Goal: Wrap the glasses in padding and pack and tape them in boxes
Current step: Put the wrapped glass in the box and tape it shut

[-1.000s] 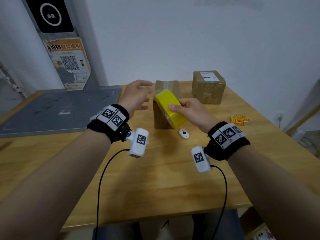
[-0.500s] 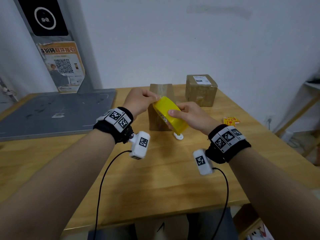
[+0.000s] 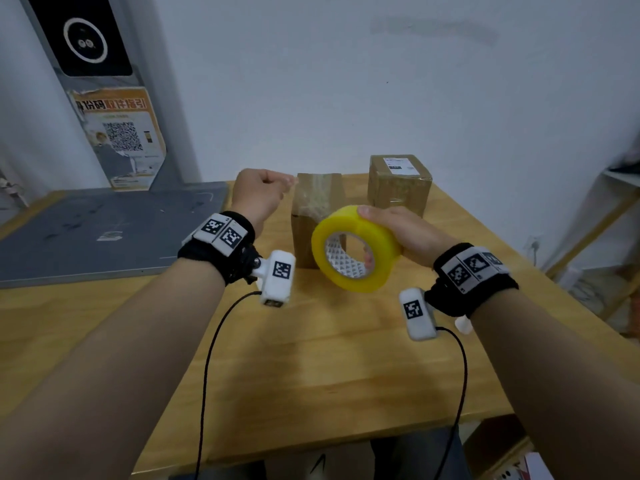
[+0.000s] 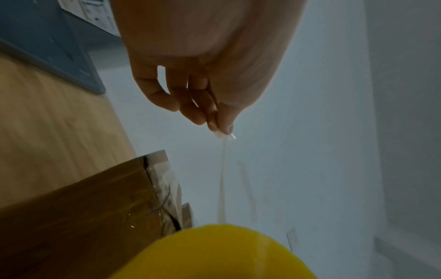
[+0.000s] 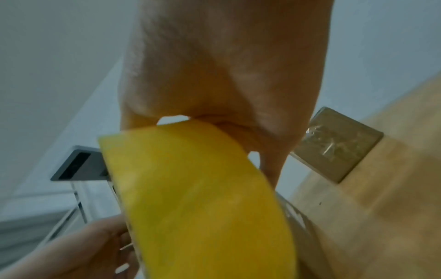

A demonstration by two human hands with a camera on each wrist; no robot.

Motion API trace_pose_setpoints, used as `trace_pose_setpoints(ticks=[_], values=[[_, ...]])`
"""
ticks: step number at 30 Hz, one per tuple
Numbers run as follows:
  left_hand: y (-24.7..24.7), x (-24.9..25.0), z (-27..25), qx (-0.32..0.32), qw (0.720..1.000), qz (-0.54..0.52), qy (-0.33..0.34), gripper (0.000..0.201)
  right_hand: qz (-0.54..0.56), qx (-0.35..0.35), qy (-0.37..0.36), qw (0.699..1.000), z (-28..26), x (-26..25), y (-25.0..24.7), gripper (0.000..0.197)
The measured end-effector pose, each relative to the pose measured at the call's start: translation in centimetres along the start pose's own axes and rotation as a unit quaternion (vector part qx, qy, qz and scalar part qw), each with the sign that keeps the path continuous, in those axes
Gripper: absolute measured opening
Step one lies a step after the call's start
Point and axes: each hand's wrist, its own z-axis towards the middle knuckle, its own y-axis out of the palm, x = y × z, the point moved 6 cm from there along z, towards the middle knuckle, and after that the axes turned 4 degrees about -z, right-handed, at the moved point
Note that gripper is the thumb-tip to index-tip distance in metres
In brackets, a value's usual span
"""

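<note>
The taping step is in hand: the right hand (image 3: 405,233) has its grip wrapped around the yellow roll of clear packing tape (image 3: 356,249), held above the wooden counter (image 3: 311,358) just in front of the upright brown cardboard box (image 3: 317,206). The left hand (image 3: 259,192) pinches the tape's free end (image 4: 224,135), its grip clamped on it. The next move calls for laying that strip over the box seam; a second taped cardboard box (image 3: 398,183) stands behind.

A yellow tape roll (image 3: 356,249) is held off the wooden surface (image 3: 311,358) in the right hand (image 3: 405,233), its open core facing near and left. A clear tape strip (image 4: 223,179) runs from it to the pinched fingertips of the left hand (image 3: 259,194). Just behind the roll stands a tall brown box (image 3: 318,202), upright, with clear tape over its top. To the far right sits a squat taped box (image 3: 398,185) bearing a white label.
</note>
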Motion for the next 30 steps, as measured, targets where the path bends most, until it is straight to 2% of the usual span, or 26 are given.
trace_pose_setpoints(ticks=[1,3,5,10,12,16,19,22,26,30], values=[[-0.5,-0.1,0.3,0.016,1.0,-0.011,-0.007,0.021,-0.012,0.015,-0.015,1.0,0.3,0.1,-0.4,0.046],[-1.6,-0.2,0.8,0.051,0.998,-0.025,-0.01,0.016,-0.11,0.044,-0.036,0.992,1.1,0.2,-1.2,0.055],[-2.6,-0.6,1.4,0.081,0.996,-0.039,-0.006,0.015,-0.195,0.059,-0.027,0.979,1.8,0.8,-1.9,0.059],[-3.6,-3.9,1.5,0.134,0.987,-0.082,-0.03,0.01,-0.271,0.139,-0.014,0.952,2.6,1.1,-4.6,0.069],[-3.8,-5.7,1.0,0.168,0.978,-0.114,-0.039,0.005,-0.334,0.175,-0.021,0.926,3.0,0.2,-5.4,0.068],[-2.9,-8.3,0.2,0.187,0.969,-0.15,-0.058,0.011,-0.484,0.205,-0.003,0.851,4.1,-1.1,-6.3,0.071],[-2.4,-9.6,0.0,0.185,0.965,-0.17,-0.074,0.013,-0.534,0.202,0.011,0.821,4.8,-1.0,-6.5,0.068],[-2.2,-11.1,-0.3,0.182,0.964,-0.168,-0.097,0.015,-0.542,0.203,0.011,0.815,5.4,-0.4,-6.5,0.073],[-1.9,-12.2,-0.2,0.178,0.964,-0.166,-0.106,0.006,-0.541,0.202,0.021,0.816,6.0,0.4,-6.5,0.073],[-1.9,-12.6,0.9,0.178,0.964,-0.168,-0.101,0.011,-0.54,0.201,0.017,0.817,6.5,0.6,-6.5,0.074]])
